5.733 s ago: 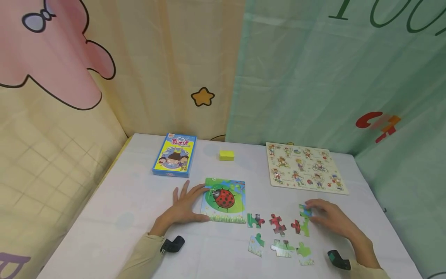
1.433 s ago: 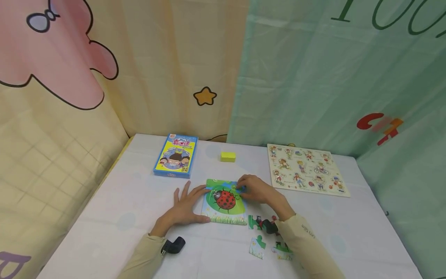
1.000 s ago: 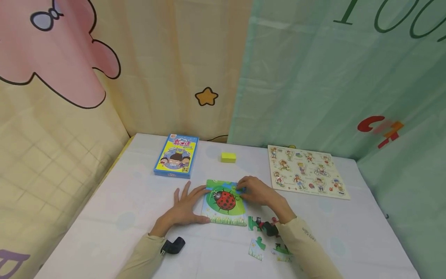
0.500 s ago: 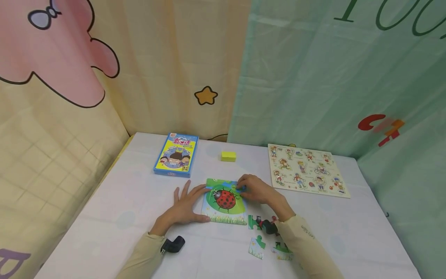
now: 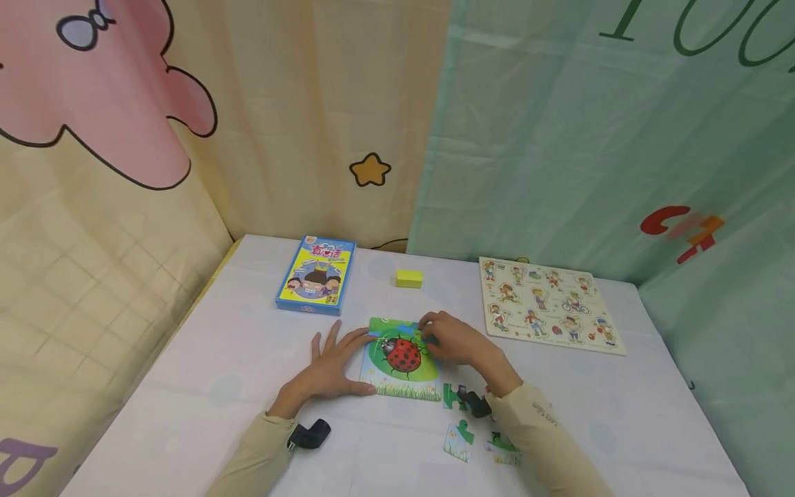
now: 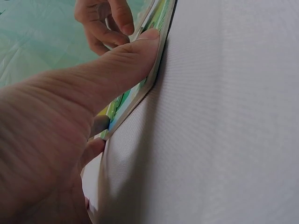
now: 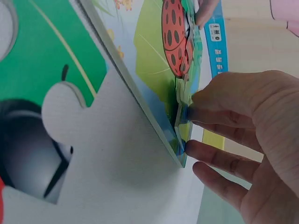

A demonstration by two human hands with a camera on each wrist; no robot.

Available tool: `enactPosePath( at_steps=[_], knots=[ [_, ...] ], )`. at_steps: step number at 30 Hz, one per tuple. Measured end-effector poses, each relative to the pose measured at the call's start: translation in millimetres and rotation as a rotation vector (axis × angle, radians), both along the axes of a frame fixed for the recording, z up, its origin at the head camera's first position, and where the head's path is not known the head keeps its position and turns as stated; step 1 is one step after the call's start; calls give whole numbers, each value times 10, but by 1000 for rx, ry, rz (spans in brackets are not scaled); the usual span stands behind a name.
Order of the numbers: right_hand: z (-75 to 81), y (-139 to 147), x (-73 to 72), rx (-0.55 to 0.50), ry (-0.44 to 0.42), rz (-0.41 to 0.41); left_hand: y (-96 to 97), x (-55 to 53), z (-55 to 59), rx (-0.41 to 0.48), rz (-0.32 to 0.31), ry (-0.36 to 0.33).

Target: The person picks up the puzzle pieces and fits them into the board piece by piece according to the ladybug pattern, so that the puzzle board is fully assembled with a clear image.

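A square ladybug puzzle board lies on the white table. My left hand holds it steady with spread fingers, the thumb on its lower left corner and other fingertips along its left edge. At the upper right corner, my right hand pinches a green-and-blue jigsaw piece, which stands slightly tilted above the board's printed picture. Close by on the table are loose pieces: a green one with part of the ladybug's head, a grassy corner piece and a grassy edge piece. My right forearm hides others.
Behind the board stand a blue-and-yellow card box and a small yellow block. A wooden board with printed children lies at the back right. Curtains rise beyond the table's back edge.
My right hand has brought the piece from the far right of the table to the board's upper right corner, shifting slightly left there since half a second ago. The left hand keeps its place.
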State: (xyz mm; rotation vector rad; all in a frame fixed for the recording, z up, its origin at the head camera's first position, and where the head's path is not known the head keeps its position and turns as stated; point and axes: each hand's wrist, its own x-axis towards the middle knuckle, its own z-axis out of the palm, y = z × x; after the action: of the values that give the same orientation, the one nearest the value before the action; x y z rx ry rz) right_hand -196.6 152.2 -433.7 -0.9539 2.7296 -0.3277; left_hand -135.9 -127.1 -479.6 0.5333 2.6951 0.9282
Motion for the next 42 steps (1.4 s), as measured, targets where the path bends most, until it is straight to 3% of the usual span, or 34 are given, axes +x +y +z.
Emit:
enactPosePath(
  at_steps=[8, 19, 25, 34, 42],
  knots=[
    [-57, -45, -54, -48, 69, -16, 6, -9, 1, 3, 2, -8],
    [3, -256, -34, 31, 43, -160, 5, -21, -17, -18, 7, -23],
    [6, -253, -30, 16, 36, -218, 1, -32, -17, -10, -5, -18],
    [-46, -130, -37, -146, 22, -172, -15, -36, 1, 7, -21, -6],
    [-52, -99, -22, -164, 45, -124, -18, -27, 16, 6, -19, -4]
  ],
)
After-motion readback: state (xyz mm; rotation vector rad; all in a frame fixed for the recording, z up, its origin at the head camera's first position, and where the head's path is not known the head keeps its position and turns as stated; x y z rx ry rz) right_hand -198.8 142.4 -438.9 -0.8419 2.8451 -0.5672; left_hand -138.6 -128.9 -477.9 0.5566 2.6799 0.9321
